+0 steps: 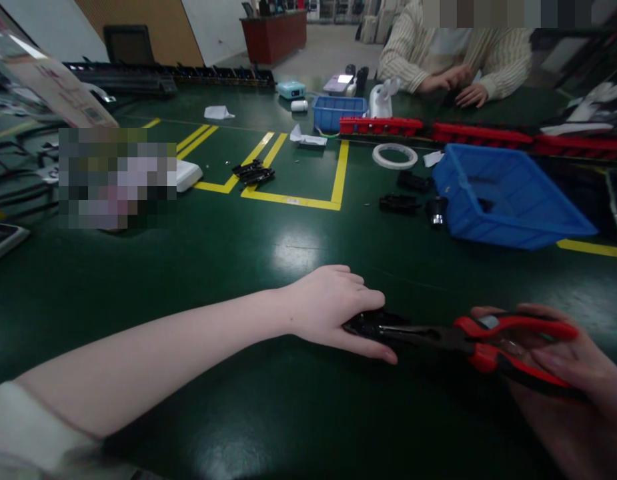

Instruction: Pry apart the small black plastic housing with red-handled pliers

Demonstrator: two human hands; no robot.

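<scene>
My left hand (338, 307) is closed round a black plastic part (365, 325) just above the green table (268, 413), its thumb stretched along the near side. Much of that part is hidden by the fingers. My right hand (563, 373) grips the red and black handles of long-nose pliers (481, 343). The pliers point left, and their slim jaws reach the black part beside my left thumb. Whether the jaws pinch the part or only touch it, I cannot make out.
A blue bin (518, 200) stands at the right, with black parts (401, 203) beside it. A tape roll (395, 156) lies behind them. More black pieces (254, 173) rest by yellow tape lines. Across the table, a person's hands (458, 87) are near a red rail (481, 135).
</scene>
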